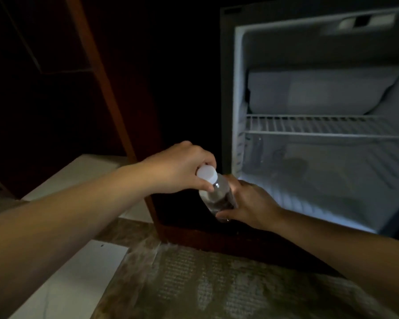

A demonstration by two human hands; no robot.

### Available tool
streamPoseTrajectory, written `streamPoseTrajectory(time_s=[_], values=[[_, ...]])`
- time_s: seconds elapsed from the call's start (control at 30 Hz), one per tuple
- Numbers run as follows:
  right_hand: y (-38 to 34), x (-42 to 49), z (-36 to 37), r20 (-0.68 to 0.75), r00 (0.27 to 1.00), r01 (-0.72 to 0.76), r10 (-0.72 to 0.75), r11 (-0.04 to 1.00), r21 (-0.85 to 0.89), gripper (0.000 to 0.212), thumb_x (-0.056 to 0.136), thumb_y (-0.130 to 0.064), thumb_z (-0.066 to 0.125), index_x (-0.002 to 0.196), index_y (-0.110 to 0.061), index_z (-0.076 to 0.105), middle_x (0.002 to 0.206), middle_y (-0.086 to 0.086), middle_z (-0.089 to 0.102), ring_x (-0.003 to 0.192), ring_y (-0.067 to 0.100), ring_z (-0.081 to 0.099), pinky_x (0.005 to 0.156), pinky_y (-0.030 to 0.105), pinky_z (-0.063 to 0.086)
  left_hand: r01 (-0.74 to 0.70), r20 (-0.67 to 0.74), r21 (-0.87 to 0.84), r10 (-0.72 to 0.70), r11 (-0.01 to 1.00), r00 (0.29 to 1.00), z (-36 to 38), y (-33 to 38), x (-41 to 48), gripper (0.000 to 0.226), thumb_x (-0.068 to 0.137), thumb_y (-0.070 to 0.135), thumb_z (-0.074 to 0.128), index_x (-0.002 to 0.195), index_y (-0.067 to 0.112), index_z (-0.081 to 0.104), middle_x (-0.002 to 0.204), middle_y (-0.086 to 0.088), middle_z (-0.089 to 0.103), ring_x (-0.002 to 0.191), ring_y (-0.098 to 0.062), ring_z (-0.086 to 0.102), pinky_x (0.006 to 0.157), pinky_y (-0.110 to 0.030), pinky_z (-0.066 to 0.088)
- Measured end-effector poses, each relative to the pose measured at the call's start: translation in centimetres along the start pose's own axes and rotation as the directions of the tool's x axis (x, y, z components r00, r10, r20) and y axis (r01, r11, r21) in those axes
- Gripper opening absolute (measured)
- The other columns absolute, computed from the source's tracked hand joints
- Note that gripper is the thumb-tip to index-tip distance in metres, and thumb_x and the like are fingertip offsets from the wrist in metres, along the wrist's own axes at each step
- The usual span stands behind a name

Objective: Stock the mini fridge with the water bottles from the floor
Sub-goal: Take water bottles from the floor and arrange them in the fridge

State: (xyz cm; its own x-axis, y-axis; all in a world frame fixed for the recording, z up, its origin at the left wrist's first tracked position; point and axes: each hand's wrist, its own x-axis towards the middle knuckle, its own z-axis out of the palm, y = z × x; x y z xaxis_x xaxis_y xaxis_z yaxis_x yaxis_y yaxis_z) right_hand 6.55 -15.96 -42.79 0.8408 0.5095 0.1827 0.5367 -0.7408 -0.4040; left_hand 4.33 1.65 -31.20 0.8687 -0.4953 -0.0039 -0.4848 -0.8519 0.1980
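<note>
Centre frame: water bottle (217, 194), tilted, cap toward upper left, held in the air just outside the lower-left corner of the mini fridge (238, 88). Left hand (180, 166) pinches the white cap; right hand (251, 201) wraps the lower body. Fridge interior lit. Wire shelf (320, 125) spans mid-height, with open room beneath. Dark patch on back wall, possibly shadow. Wooden frame (115, 107) edges the fridge's left.
</note>
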Motion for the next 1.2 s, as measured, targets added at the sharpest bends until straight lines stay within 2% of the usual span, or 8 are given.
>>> streamPoseTrajectory(time_s=[0.33,0.47,0.6,0.73,0.83,0.93,1.07,1.2], values=[[9.3,-1.3,-2.5,-0.177,0.95,-0.278,0.257,0.955,-0.107,0.076,0.071,-0.051,0.071,0.134,-0.025,0.036,0.119,0.005,0.058,0.109,0.023,0.057,0.079,0.031,0.046,-0.086,-0.076,0.023,0.087,0.996,0.993,3.8,4.8,10.3,0.026,0.082,0.028,0.067,0.101,0.01,0.063,0.099,-0.007,0.062,0.098,-0.02,0.057,0.077,-0.03,0.046],[11.5,-1.7,-2.1,-0.216,0.924,-0.318,0.315,0.948,0.023,0.074,0.075,-0.043,0.073,0.135,-0.019,0.037,0.122,0.003,0.06,0.11,0.023,0.058,0.08,0.031,0.047,-0.053,-0.216,-0.163,0.017,0.985,0.976,6.9,5.4,12.8,0.023,0.086,0.022,0.063,0.106,0.012,0.059,0.106,-0.008,0.062,0.101,-0.022,0.059,0.079,-0.028,0.044],[12.5,-1.5,-1.3,-0.244,0.896,-0.34,0.37,0.927,0.158,0.076,0.078,-0.035,0.073,0.141,-0.019,0.033,0.126,0.003,0.059,0.113,0.021,0.057,0.08,0.024,0.041,-0.016,-0.302,-0.504,-0.158,0.864,0.94,9.7,5.4,13.8,0.032,0.084,0.018,0.066,0.115,0.012,0.056,0.11,-0.004,0.066,0.1,-0.015,0.062,0.09,-0.029,0.05],[12.7,-0.7,0.1,-0.217,0.88,-0.369,0.422,0.896,0.246,0.082,0.078,-0.032,0.074,0.145,-0.019,0.027,0.131,0.006,0.056,0.118,0.023,0.055,0.079,0.019,0.036,0.019,-0.268,-0.628,-0.239,0.778,0.933,12.0,4.5,14.9,0.032,0.087,0.022,0.063,0.118,0.012,0.058,0.112,-0.004,0.066,0.104,-0.015,0.061,0.094,-0.029,0.048],[12.7,0.0,1.1,-0.153,0.859,-0.398,0.488,0.825,0.402,0.076,0.079,-0.026,0.074,0.143,-0.016,0.032,0.126,0.009,0.061,0.111,0.024,0.061,0.064,0.005,0.039,0.054,-0.221,-0.701,-0.289,0.711,0.932,13.4,4.1,15.2,0.032,0.093,0.025,0.053,0.124,0.018,0.055,0.113,0.001,0.064,0.103,-0.012,0.059,0.091,-0.023,0.044],[13.1,0.9,2.1,-0.178,0.844,-0.394,0.506,0.81,0.434,0.071,0.077,-0.03,0.075,0.136,-0.014,0.039,0.127,0.005,0.059,0.115,0.021,0.058,0.078,0.017,0.04,0.069,-0.177,-0.781,-0.325,0.621,0.929,14.6,3.8,15.7,0.038,0.096,0.029,0.046,0.134,0.025,0.048,0.127,0.0,0.059,0.117,-0.014,0.055,0.1,-0.025,0.04],[13.3,2.0,2.5,-0.206,0.822,-0.398,0.53,0.795,0.458,0.071,0.073,-0.03,0.078,0.13,-0.014,0.039,0.126,0.004,0.055,0.115,0.025,0.056,0.085,0.032,0.046,0.101,-0.116,-0.889,-0.433,0.447,0.894,15.5,3.4,15.9,0.038,0.095,0.039,0.041,0.123,0.017,0.053,0.125,-0.005,0.056,0.123,-0.022,0.049,0.103,-0.029,0.036],[13.4,2.7,2.6,-0.228,0.813,-0.411,0.536,0.805,0.427,0.069,0.076,-0.03,0.076,0.13,-0.008,0.04,0.13,0.01,0.045,0.118,0.024,0.049,0.084,0.024,0.039,0.192,-0.013,-0.894,-0.45,0.406,0.893,17.5,3.4,15.7,0.05,0.098,0.045,0.03,0.139,0.02,0.038,0.143,-0.008,0.044,0.135,-0.026,0.039,0.114,-0.042,0.029]])
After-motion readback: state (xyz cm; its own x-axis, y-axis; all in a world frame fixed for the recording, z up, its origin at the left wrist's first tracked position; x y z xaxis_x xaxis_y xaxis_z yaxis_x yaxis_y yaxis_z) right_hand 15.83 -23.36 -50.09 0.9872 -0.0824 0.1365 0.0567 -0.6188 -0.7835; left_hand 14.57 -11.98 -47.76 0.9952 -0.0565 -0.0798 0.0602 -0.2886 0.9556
